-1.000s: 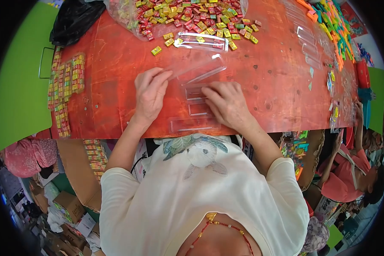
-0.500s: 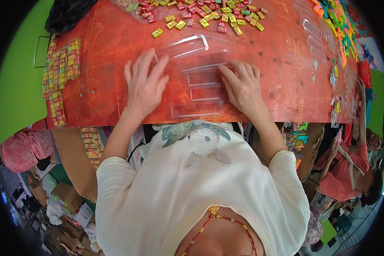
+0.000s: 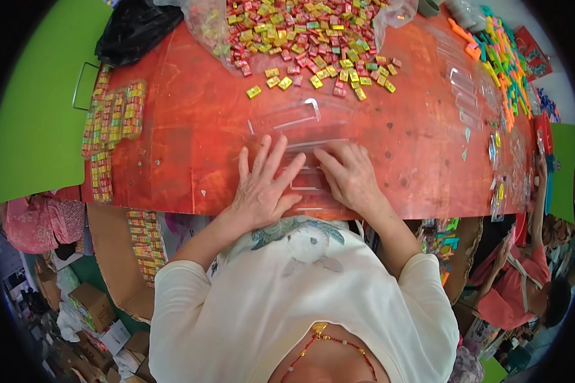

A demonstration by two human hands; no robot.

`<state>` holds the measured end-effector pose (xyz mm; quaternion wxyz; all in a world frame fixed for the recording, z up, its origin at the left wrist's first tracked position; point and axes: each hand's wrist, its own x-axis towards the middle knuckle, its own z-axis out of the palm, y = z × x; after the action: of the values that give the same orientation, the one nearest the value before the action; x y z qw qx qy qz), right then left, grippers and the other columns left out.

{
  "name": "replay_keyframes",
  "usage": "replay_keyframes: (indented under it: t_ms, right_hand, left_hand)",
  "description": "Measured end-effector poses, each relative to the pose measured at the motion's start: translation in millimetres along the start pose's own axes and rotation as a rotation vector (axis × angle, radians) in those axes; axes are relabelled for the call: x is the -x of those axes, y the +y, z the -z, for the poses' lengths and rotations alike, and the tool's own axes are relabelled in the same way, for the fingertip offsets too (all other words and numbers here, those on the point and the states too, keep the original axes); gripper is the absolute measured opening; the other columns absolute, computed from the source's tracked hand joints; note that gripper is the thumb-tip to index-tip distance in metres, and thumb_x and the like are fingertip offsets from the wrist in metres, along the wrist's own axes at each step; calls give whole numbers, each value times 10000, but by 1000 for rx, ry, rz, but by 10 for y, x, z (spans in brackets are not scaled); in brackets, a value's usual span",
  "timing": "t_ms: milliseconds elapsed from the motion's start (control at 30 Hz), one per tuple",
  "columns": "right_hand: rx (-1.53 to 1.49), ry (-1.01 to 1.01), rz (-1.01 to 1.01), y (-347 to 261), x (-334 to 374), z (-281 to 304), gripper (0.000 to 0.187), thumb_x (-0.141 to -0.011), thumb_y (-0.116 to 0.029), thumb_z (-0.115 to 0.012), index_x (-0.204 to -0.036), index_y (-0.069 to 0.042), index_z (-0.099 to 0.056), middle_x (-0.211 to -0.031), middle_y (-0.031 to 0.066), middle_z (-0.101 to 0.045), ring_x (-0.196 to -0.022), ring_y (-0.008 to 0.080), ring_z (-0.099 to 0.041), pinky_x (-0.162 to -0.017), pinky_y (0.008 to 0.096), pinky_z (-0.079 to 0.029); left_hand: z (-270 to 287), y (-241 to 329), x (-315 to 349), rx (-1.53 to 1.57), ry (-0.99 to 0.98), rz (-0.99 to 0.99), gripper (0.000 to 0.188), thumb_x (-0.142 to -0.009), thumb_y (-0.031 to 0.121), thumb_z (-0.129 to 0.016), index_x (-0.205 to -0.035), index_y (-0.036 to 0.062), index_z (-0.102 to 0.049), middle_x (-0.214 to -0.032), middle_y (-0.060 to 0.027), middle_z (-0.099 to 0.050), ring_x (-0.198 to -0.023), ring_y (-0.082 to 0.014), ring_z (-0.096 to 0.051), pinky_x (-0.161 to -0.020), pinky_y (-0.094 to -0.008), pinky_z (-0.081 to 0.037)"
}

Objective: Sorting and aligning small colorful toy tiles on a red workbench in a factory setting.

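Several clear plastic trays (image 3: 306,188) lie in a row on the red tabletop in front of me, running toward the near edge. My left hand (image 3: 260,182) is open, its fingers spread over the left ends of the trays. My right hand (image 3: 349,175) has bent fingers resting on the right side of the row; thumb and fingers look apart. Both hands partly cover the trays. Just beyond them lies another clear tray (image 3: 287,116) with a bright reflection on its rim.
Small red and yellow boxes (image 3: 300,38) are heaped at the far side, by a black plastic bag (image 3: 137,29). Filled packs (image 3: 134,108) lie on the left. More clear trays (image 3: 463,92) and colourful plastic pieces (image 3: 508,70) are at right, where a person in a pink-red top (image 3: 514,287) sits.
My view has tilted, bringing more of the box heap into sight. My left hand has come right and nearer me; my right hand has shifted left over the trays.
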<state>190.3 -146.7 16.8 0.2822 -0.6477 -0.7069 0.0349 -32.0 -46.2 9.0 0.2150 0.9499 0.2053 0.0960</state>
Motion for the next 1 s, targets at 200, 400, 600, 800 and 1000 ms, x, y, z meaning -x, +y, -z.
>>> replay_keyframes:
  t_ms: [200, 400, 600, 800, 1000]
  right_hand:
    - [213, 99, 30, 233, -416, -159, 351, -859, -148, -690, -1201, -85, -641, -1202, 109, -597, -1066, 290, -578, -888, 438, -435]
    - [237, -5, -23, 251, -243, 22, 273, -864, -188, -706, -1121, -101, -672, -1165, 91, -612, -1052, 265, -582, -921, 436, -413]
    - [271, 42, -83, 454, -698, 15, 280, -873, -150, -696, -1146, -103, -655, -1082, 80, -604, -1005, 266, -588, -885, 419, -423]
    - [395, -35, 6, 683, -876, -116, 219, -865, -157, -681, -1077, -106, -656, -1021, 66, -598, -980, 253, -583, -864, 406, -427]
    - [386, -24, 6, 837, -597, -36, 179, -838, -101, -643, -1015, -110, -662, -978, 67, -599, -945, 254, -590, -887, 412, -426]
  left_hand:
    - [-81, -300, -505, -107, 78, 67, 695, -923, 408, -631, -1520, 120, -423, -1612, -226, -252, -1504, -451, -176, -1114, -724, -159]
    - [-8, -342, -582, -15, 80, -42, 563, -926, 358, -629, -1429, 125, -531, -1546, -163, -407, -1459, -390, -318, -1125, -708, -161]
    - [216, -642, -912, -1, 401, -32, 423, -892, 197, -651, -1302, 103, -604, -1322, -127, -559, -1227, -313, -517, -986, -473, -371]
    - [232, -987, -1018, -192, 403, 105, 401, -886, 187, -673, -1279, 120, -621, -1303, -126, -549, -1182, -308, -523, -963, -482, -383]
    - [104, -1054, -958, -307, 345, 87, 376, -891, 171, -657, -1264, 124, -638, -1234, -112, -564, -1137, -293, -529, -903, -453, -417]
